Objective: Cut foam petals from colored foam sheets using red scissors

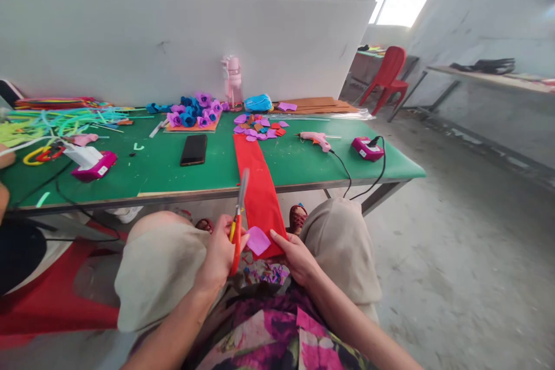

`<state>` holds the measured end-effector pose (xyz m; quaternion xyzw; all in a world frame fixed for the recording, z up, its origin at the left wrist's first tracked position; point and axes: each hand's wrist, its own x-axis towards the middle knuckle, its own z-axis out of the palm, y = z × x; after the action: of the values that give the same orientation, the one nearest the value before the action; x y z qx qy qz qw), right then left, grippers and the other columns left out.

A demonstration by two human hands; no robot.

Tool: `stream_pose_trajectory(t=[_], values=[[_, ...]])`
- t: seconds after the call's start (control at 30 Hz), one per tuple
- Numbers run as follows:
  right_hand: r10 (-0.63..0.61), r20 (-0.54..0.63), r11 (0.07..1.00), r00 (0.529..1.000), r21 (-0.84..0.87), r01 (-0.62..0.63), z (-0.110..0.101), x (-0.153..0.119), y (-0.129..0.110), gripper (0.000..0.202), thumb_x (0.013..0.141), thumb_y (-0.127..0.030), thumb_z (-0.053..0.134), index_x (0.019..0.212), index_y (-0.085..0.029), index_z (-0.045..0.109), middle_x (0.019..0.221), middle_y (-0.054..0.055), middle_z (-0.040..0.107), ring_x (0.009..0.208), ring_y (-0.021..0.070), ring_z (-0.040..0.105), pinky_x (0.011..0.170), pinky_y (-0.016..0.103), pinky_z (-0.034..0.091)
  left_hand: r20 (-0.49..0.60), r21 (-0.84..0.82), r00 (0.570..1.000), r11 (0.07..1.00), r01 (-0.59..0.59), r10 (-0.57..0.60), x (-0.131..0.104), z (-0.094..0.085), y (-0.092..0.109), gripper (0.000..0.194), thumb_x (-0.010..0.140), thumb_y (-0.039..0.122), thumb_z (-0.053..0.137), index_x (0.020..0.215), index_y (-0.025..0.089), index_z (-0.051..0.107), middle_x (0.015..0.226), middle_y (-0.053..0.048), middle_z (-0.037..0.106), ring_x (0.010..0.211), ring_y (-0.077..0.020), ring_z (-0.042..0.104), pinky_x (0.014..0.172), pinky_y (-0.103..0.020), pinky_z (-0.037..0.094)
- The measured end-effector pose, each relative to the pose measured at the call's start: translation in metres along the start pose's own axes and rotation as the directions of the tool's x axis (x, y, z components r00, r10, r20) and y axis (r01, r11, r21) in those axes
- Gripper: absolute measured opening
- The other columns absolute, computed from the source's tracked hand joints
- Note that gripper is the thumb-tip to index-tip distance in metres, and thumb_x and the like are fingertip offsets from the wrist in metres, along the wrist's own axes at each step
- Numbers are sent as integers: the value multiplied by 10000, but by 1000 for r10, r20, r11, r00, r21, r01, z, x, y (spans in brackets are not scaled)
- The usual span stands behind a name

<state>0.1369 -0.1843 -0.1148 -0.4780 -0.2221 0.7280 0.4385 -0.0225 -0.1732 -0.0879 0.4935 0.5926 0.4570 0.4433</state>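
My left hand (220, 253) is closed on a pair of scissors (236, 237) with orange and yellow handles, the blades pointing up toward the table. Its fingertips also reach the edge of a purple petal-shaped piece (259, 240), which lies over the end of a long red strip (260, 191). The strip looks like paper or thin cloth and runs from the table down to my lap. My right hand (298, 255) pinches the strip's lower right corner, thumb on top. Purple, blue, brown and red cut pieces (260, 127) lie at the strip's far end.
On the green table (217, 170) are a phone (193, 150), purple and blue flowers (195, 111), a pink glue gun (316, 139), a corded magenta box (367, 149) and a pink bottle (234, 82). Pipe cleaners (78, 121) and another person's hand (5, 156) are at left.
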Motion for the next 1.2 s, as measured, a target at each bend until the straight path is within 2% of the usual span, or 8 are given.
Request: stream_pose_trajectory(t=[0.23,0.33,0.57,0.73,0.83,0.97,1.1,1.2], values=[[53,-15,992,998,119,-51,7,-3,4,255,782,-395,640,800,-142,619,624,35,687,476,136,614,453,237,518,-153,-412,971,905,109,-186,-32,1,-8,359,606,279,753,827,184,487,676,67,558,554,-67,538,532,-168,426],[39,0,991,999,130,-39,10,-5,7,280,765,-422,652,841,-154,613,657,33,697,488,143,618,455,244,516,-124,-484,967,865,135,-221,-38,4,-8,330,619,276,755,790,177,491,634,73,556,500,-61,527,492,-171,421],[1,67,988,998,152,-11,11,-4,11,393,682,-499,707,861,-159,625,689,39,705,568,168,651,538,277,538,-60,-593,951,778,210,-302,-49,10,-6,398,577,225,800,848,188,511,713,46,630,661,-163,677,643,-289,558],[-22,99,985,995,171,5,14,-7,12,415,701,-526,678,853,-141,648,721,57,709,644,175,665,597,280,543,-58,-605,941,761,232,-333,-53,13,-9,387,592,237,797,845,185,509,732,17,638,725,-200,693,643,-289,566],[-45,105,993,993,113,34,15,-9,12,388,665,-469,732,813,-117,662,712,60,707,605,157,647,585,263,535,-56,-608,942,759,232,-332,-57,13,-11,390,598,247,792,855,195,503,748,27,628,708,-181,685,641,-286,565],[-60,16,996,998,70,59,13,-8,10,351,559,-360,820,745,-106,666,653,36,692,527,121,609,543,233,522,-60,-484,937,831,275,-345,-54,8,-13,384,627,314,757,861,196,476,705,51,583,519,-104,610,422,-179,445],[-32,-21,997,999,76,33,11,-7,4,381,527,-373,829,755,-112,670,660,40,696,525,141,629,500,236,523,-140,-277,969,948,158,-202,-38,-3,-11,363,654,333,697,868,211,431,708,70,572,453,-61,545,365,-140,354],[-13,-19,998,1000,62,14,10,-7,2,382,529,-383,827,754,-117,669,675,42,701,537,152,644,500,240,536,-100,-212,981,967,143,-167,-26,-7,-8,413,602,299,731,863,220,421,673,81,580,447,-72,549,362,-139,341]])
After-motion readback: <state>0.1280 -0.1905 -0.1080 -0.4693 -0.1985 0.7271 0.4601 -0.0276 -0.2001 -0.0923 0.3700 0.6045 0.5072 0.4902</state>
